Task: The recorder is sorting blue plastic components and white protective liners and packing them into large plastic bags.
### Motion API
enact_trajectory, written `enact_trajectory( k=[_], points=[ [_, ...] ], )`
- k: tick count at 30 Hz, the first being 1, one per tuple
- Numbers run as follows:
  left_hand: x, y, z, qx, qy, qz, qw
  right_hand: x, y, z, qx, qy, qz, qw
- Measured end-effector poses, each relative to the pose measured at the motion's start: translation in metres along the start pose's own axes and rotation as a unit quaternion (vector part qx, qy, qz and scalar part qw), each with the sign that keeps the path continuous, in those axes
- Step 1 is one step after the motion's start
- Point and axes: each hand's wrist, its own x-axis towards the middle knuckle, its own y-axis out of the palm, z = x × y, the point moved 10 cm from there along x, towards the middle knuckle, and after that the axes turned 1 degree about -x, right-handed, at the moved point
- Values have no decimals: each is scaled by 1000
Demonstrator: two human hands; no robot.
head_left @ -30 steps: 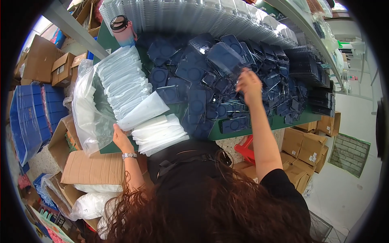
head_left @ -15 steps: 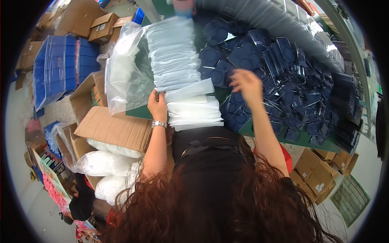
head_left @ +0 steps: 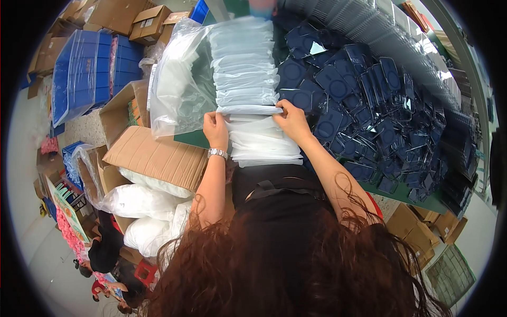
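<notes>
Both hands pinch the ends of a pale translucent pouch (head_left: 248,110), stretched level between them. At its left end my left hand (head_left: 215,132) is closed, a metal watch on the wrist. My right hand (head_left: 292,121) grips the right end with thumb and fingers. Whether a case is inside the pouch, I cannot tell. Just beyond lies a long overlapping row of bluish filled pouches (head_left: 244,63). Nearer me is a stack of whiter, flat pouches (head_left: 264,141). To the right, dark blue phone cases (head_left: 338,82) with ring marks lie in a loose heap.
Rows of clear plastic cases (head_left: 369,26) line the table's far right side. A clear plastic bag (head_left: 179,90) lies left of the pouches. Left of the table are an open cardboard box (head_left: 158,156), white bundles (head_left: 145,203) and blue crates (head_left: 79,79). Other people are at lower left.
My right hand has come left from the heap of cases and taken hold of the pouch's right end. The pouch, slanted before, is now level. The whole view has shifted slightly.
</notes>
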Motion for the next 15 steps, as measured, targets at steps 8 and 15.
enact_trajectory(
  k=[8, 15],
  points=[
    [7, -5, 32, -38, -57, 19, 997, -30, -106, -2, 40, -27, -75, 996],
    [0, 4, 35, -162, -101, 75, 979, -84, -359, -103, 264, 75, -398, 875]
  ],
)
